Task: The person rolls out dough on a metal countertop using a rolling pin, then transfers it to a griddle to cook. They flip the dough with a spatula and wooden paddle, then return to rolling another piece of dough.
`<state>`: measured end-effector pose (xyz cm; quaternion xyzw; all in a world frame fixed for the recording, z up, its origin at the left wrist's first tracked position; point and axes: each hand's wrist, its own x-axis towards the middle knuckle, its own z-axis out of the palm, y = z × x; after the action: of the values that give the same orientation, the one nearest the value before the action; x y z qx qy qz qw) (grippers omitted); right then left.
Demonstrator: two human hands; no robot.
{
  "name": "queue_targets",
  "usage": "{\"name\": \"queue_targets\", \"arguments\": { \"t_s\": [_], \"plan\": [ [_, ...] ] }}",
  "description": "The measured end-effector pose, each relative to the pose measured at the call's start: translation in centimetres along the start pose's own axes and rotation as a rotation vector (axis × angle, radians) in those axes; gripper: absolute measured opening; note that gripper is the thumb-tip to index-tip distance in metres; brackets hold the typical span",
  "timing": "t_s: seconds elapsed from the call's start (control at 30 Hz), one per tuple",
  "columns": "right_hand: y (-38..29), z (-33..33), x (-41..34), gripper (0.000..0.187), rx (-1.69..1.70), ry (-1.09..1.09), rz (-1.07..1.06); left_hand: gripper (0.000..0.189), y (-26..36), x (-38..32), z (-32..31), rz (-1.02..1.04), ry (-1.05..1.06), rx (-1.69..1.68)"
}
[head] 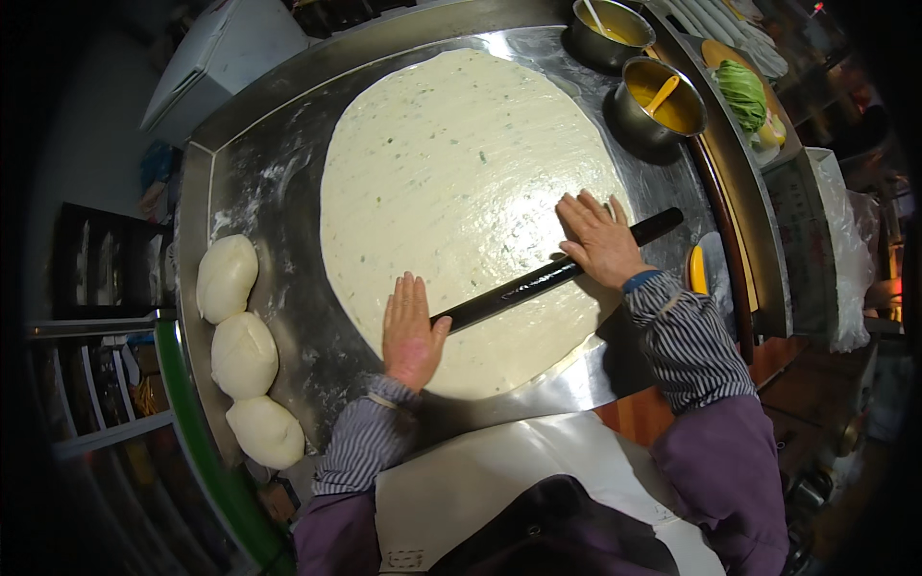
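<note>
A large sheet of dough [446,180] with green flecks and a glossy surface lies flat on the metal worktop [288,209]. Across its lower part, slanting up to the right, lies a black rolling pin [518,289]. My left hand [414,338] rests flat over the pin's left end, with fingers extended and pointing away from me. Over the pin near its right end is my right hand [598,237], palm down, its fingers spread above the dough. Neither hand is closed around the pin. The palms hide parts of it.
Several dough lumps [245,356] sit along the left edge. Two metal pots [663,101] of yellow liquid with spoons stand at the upper right. A yellow-handled scraper [697,270] lies right of my right hand. Beyond the raised metal rim [763,237] is a green leafy vegetable [740,93].
</note>
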<state>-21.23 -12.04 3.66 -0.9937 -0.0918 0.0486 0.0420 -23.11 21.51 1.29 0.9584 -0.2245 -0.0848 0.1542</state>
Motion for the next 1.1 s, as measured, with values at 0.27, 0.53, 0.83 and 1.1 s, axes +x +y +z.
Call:
{"name": "queue_targets", "arguments": {
  "t_s": [0.27,0.53,0.83,1.1],
  "plan": [
    [0.3,-0.1,-11.9,0.055,0.090,-0.061,-0.010,0.066,4.1,-6.5,0.8,0.148,-0.074,-0.123],
    [1.0,-0.4,-10.0,0.035,0.067,0.018,-0.209,0.053,1.9,-4.5,1.7,0.260,0.086,-0.131],
    [-8.9,-2.0,-18.6,0.038,0.428,-0.140,0.123,0.060,-2.6,-0.3,-4.2,0.505,0.084,-0.199],
    [-19.7,3.3,-19.3,0.045,0.440,0.031,0.232,0.064,-6.8,-1.5,-2.5,0.545,-0.091,0.034]
  ]
}}
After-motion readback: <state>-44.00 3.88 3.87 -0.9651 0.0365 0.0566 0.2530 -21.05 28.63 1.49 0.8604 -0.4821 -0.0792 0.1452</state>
